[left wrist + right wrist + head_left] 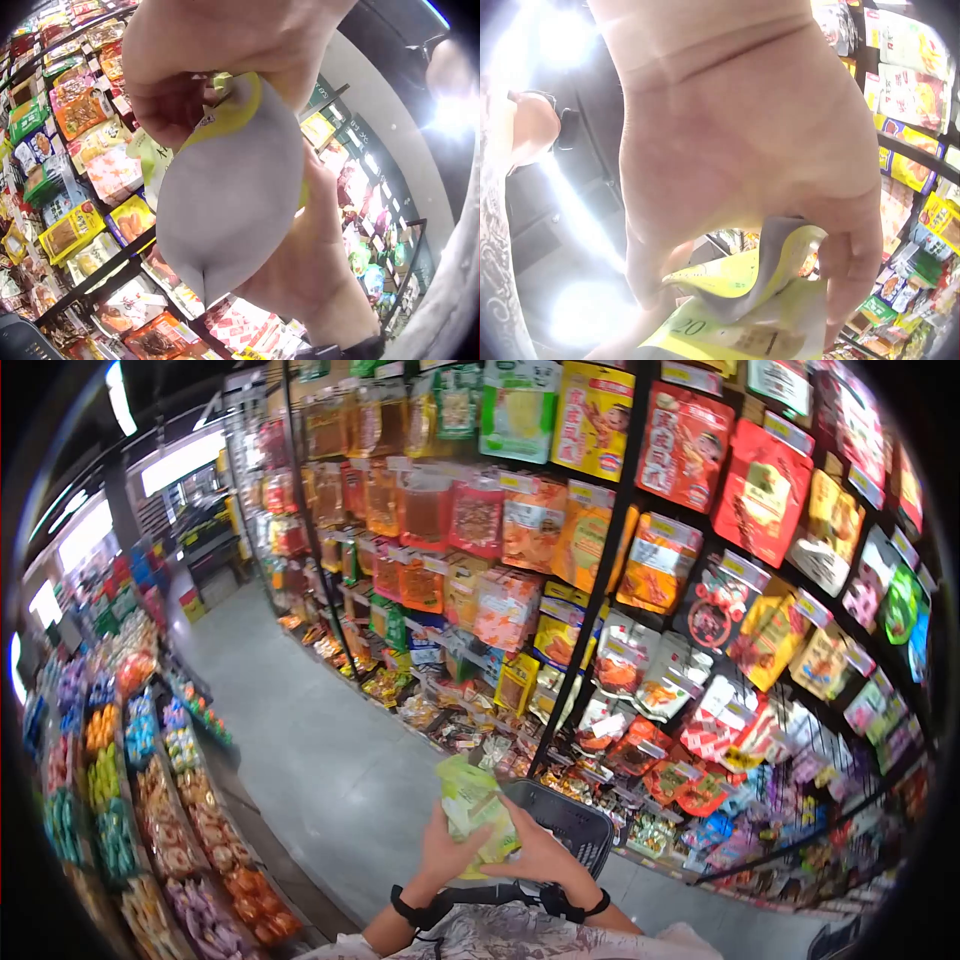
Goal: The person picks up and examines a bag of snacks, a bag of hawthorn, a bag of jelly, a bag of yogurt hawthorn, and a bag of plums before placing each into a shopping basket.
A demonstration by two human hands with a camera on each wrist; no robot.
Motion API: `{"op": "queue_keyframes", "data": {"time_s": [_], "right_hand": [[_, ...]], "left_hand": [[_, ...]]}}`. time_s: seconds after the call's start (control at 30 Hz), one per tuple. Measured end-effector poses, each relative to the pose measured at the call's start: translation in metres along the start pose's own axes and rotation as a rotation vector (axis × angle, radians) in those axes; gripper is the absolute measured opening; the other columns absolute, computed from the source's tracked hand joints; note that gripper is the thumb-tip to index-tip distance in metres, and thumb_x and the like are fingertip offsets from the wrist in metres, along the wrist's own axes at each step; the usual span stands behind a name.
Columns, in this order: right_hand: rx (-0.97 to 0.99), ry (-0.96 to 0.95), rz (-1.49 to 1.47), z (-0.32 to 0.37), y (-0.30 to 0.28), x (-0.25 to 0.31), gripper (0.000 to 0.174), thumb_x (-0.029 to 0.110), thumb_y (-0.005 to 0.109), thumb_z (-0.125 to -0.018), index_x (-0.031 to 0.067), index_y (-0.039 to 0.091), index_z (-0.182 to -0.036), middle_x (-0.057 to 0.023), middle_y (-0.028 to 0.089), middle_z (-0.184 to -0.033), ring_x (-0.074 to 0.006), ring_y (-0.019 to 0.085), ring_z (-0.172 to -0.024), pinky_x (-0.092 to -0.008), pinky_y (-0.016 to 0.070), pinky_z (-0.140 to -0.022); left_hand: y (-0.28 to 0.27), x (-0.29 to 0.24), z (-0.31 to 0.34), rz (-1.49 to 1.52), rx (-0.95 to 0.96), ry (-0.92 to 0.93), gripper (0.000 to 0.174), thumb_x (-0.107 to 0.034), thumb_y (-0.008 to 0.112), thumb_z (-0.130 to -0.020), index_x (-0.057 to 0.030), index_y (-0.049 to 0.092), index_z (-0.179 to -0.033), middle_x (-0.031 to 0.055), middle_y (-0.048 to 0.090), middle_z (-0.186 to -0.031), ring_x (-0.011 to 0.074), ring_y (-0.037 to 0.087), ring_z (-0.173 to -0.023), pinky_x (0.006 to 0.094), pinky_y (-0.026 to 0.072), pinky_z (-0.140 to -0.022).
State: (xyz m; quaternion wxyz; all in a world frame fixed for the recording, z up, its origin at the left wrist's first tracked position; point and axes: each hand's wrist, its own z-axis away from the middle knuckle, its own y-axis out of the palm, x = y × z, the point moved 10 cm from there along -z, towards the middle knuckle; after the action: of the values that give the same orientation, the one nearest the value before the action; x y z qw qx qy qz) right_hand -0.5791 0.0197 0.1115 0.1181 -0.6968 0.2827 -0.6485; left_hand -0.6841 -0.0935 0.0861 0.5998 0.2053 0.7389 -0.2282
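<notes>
A light green and yellow snack pouch (470,800) is held up in front of the body between both hands. My left hand (447,850) grips its left side, thumb across the printed front. On the other side, my right hand (550,855) holds the pouch's lower right edge with bent fingers. The left wrist view looks onto the pouch's plain grey, bulging bottom (232,187). In the right wrist view the pouch's printed panel (735,322) shows below the right hand, with the number 20 on it. Dark bands circle both wrists.
A dark shopping basket (585,825) is just beyond the right hand. Racks of hanging snack bags (530,525) line the right side, with small packets heaped along the bottom. Bins of wrapped goods (165,815) run along the left. A grey aisle floor (290,710) lies between them.
</notes>
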Motion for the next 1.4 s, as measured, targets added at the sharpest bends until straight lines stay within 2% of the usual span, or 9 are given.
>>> {"op": "queue_keyframes", "data": {"time_s": [0.1,0.2,0.37,0.57,0.67,0.8,0.93,1.27,1.4], "right_hand": [[-0.034,0.043,-0.034,-0.015,0.013,0.006,0.112,0.041,0.089,-0.075,0.0020,0.026,-0.159,-0.0261,0.052,-0.143,-0.0377,0.054,-0.132,-0.0429,0.0441,-0.109],[-0.097,0.167,-0.109,-0.015,0.026,-0.001,0.083,0.032,0.075,-0.089,0.0021,0.035,-0.155,-0.0213,0.063,-0.130,-0.0315,0.061,-0.121,-0.0402,0.0490,-0.101],[-0.347,0.305,-0.392,0.009,0.038,-0.035,0.054,0.025,0.059,-0.099,-0.0024,0.050,-0.145,-0.0208,0.067,-0.123,-0.0307,0.064,-0.114,-0.0387,0.0504,-0.096],[-0.604,0.407,-0.477,0.061,0.030,-0.061,0.051,0.029,0.054,-0.100,-0.0024,0.056,-0.141,-0.0195,0.067,-0.127,-0.0244,0.062,-0.111,-0.0359,0.0468,-0.098],[-0.747,0.542,-0.637,0.100,0.033,-0.098,0.046,0.018,0.052,-0.102,-0.0036,0.055,-0.142,-0.0086,0.068,-0.123,-0.0164,0.061,-0.112,-0.0289,0.0456,-0.099],[-0.917,0.409,-0.543,0.143,0.005,-0.091,0.038,0.019,0.050,-0.102,-0.0060,0.064,-0.128,-0.0167,0.067,-0.131,-0.0212,0.066,-0.105,-0.0327,0.0501,-0.093],[-0.986,-0.177,-1.206,0.145,-0.040,-0.022,0.055,0.030,0.041,-0.101,-0.0047,0.052,-0.142,-0.0216,0.064,-0.134,-0.0253,0.068,-0.101,-0.0361,0.0525,-0.089],[-0.888,-0.306,-1.143,0.220,-0.093,-0.012,0.091,0.071,0.033,-0.096,0.0077,0.025,-0.160,-0.0246,0.047,-0.152,-0.0439,0.052,-0.134,-0.0505,0.0463,-0.102],[-0.968,-0.292,-1.151,0.268,-0.129,-0.005,0.091,0.075,0.024,-0.096,0.0100,0.027,-0.160,-0.0324,0.056,-0.140,-0.0330,0.070,-0.092,-0.0404,0.0555,-0.082]], "left_hand": [[-0.014,-0.015,-0.003,0.266,0.026,-0.034,0.063,-0.015,0.088,-0.079,-0.0007,0.052,-0.129,0.0126,0.070,-0.110,0.0189,0.069,-0.103,0.0351,0.0558,-0.088],[-0.030,-0.009,-0.008,-0.005,0.143,0.089,0.061,-0.013,0.090,-0.075,-0.0012,0.053,-0.122,0.0121,0.068,-0.109,0.0185,0.067,-0.101,0.0325,0.0550,-0.087],[-0.030,-0.005,-0.014,0.099,0.235,-0.054,0.054,-0.010,0.089,-0.076,-0.0004,0.053,-0.115,0.0114,0.067,-0.107,0.0166,0.065,-0.096,0.0318,0.0540,-0.083],[-0.010,0.003,-0.016,0.106,0.329,-0.064,0.041,-0.008,0.085,-0.081,0.0005,0.055,-0.108,0.0098,0.066,-0.103,0.0146,0.063,-0.094,0.0313,0.0524,-0.082],[0.003,0.005,-0.012,0.110,0.372,-0.054,0.040,-0.007,0.083,-0.082,0.0005,0.055,-0.110,0.0089,0.066,-0.100,0.0148,0.063,-0.092,0.0316,0.0521,-0.082],[0.024,0.000,-0.002,0.085,0.459,-0.016,0.039,-0.006,0.082,-0.084,0.0008,0.057,-0.113,0.0087,0.066,-0.102,0.0147,0.063,-0.093,0.0318,0.0518,-0.083],[0.046,-0.015,0.005,0.019,0.534,-0.008,0.038,-0.008,0.081,-0.086,0.0007,0.058,-0.114,0.0081,0.066,-0.103,0.0148,0.063,-0.094,0.0319,0.0518,-0.084],[0.140,-0.032,0.061,0.040,0.611,-0.044,0.040,-0.010,0.080,-0.088,0.0018,0.058,-0.119,0.0108,0.069,-0.110,0.0154,0.065,-0.099,0.0322,0.0525,-0.087],[0.196,-0.036,0.093,0.037,0.693,0.021,0.051,-0.005,0.076,-0.090,0.0022,0.050,-0.133,0.0115,0.065,-0.120,0.0172,0.064,-0.108,0.0327,0.0518,-0.093]]}}
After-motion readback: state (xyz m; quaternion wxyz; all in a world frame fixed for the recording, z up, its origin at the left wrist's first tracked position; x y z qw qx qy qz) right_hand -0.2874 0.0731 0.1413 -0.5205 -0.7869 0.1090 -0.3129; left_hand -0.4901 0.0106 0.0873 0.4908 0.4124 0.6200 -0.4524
